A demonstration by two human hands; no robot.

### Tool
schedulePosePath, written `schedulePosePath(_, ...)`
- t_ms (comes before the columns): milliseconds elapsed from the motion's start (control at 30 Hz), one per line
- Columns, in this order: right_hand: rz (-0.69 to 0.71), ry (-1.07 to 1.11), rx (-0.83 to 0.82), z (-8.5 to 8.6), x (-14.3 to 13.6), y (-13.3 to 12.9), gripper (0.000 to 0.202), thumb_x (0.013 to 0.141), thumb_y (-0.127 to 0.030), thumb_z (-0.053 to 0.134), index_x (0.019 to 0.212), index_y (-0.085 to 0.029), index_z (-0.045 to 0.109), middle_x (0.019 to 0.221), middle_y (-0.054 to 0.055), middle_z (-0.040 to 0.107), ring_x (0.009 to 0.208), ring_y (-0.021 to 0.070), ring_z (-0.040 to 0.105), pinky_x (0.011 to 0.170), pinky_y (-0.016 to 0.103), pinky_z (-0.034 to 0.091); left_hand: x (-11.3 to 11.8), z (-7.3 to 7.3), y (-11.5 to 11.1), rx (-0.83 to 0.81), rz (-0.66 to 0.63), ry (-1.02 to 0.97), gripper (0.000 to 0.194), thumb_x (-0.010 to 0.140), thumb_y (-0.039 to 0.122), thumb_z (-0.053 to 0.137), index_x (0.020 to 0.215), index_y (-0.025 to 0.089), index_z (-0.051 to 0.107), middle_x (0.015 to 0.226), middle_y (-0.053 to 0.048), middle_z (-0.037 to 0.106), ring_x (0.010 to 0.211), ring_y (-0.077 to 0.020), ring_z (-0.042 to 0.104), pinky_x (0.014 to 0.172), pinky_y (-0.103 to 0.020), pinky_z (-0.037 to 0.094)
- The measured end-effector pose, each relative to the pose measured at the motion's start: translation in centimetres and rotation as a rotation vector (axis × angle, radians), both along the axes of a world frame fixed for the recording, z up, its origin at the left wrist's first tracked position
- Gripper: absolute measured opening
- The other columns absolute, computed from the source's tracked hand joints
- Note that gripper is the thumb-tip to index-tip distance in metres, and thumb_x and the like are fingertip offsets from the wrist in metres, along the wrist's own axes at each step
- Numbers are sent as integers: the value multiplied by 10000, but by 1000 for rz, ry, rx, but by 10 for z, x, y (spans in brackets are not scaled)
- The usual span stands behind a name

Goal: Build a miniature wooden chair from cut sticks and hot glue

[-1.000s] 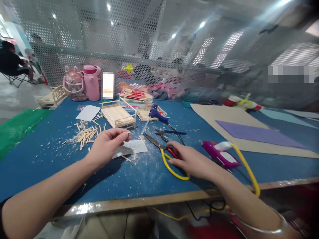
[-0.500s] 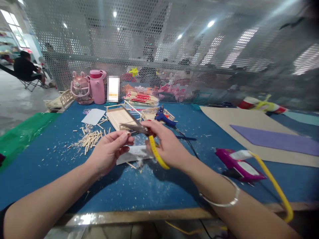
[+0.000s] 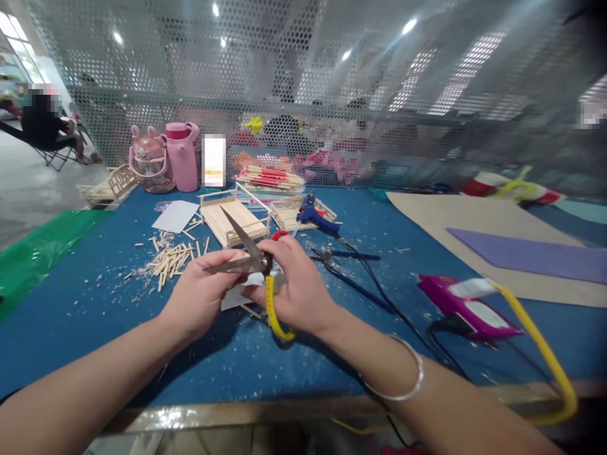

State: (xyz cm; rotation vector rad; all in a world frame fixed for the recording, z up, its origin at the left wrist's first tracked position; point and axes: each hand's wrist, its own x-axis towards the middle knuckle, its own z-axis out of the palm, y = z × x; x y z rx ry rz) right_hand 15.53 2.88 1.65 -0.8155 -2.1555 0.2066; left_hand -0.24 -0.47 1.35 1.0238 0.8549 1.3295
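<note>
My right hand (image 3: 298, 287) grips scissors (image 3: 263, 260) with one red and one yellow handle; the blades are spread and point left. Beside the blades, my left hand (image 3: 203, 291) is closed in a pinch, its fingertips behind the lower blade, and what it holds is too hidden to tell. Under the hands lies a white paper (image 3: 232, 298) with small stick bits. Behind them stands a small bed-like frame of wooden sticks (image 3: 227, 218). A pile of short cut sticks (image 3: 173, 259) lies to the left.
A blue glue gun (image 3: 318, 218) lies behind blue-handled pliers (image 3: 351, 256). At right are a purple device (image 3: 469, 309) with a yellow cable and a purple sheet (image 3: 531, 253). Pink bottles (image 3: 183, 158) stand at the back left. A person (image 3: 45, 120) sits far left.
The scissors' blades have opened wide and moved closer to my left hand. My right hand has shifted left, uncovering the pliers. The view has moved slightly.
</note>
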Motion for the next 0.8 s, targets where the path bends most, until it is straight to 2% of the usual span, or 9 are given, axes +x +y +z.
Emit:
schedulePosePath(133,1,-5,25,-1,0,-1,444,709,-446,663,1052,-198,528,863,48,491,785,196,483,701,340,451,0,-1,-1,31,9,53,107,673,265,699,630,176,660,668,4,597,618,-110,491,578,-222,401)
schedulePosePath(333,-5,-41,38,1,2,-2,488,709,-477,656,1083,-190,527,891,61,489,813,205,482,735,362,452,-2,-1,-2,19,8,19,131,683,229,716,591,174,641,560,37,525,518,-72,429,479,-180,353)
schedulePosePath(533,-17,-93,49,0,3,-3,533,705,-495,651,1114,-182,519,923,75,486,856,228,477,771,399,444,-5,-4,-1,113,13,50,31,711,224,733,704,201,713,640,31,624,593,-74,512,558,-167,404)
schedulePosePath(700,14,-72,65,0,3,-4,539,709,-492,652,1110,-155,524,928,81,487,855,224,477,767,388,443,-3,-6,-2,86,-27,-13,43,730,218,720,768,227,738,706,31,675,622,-74,543,584,-162,427)
schedulePosePath(800,52,-50,66,1,1,-7,514,711,-475,657,1102,-168,525,910,65,481,831,205,474,755,366,443,0,-6,-3,63,-46,-35,26,707,211,732,732,208,736,669,32,665,609,-74,546,598,-163,440)
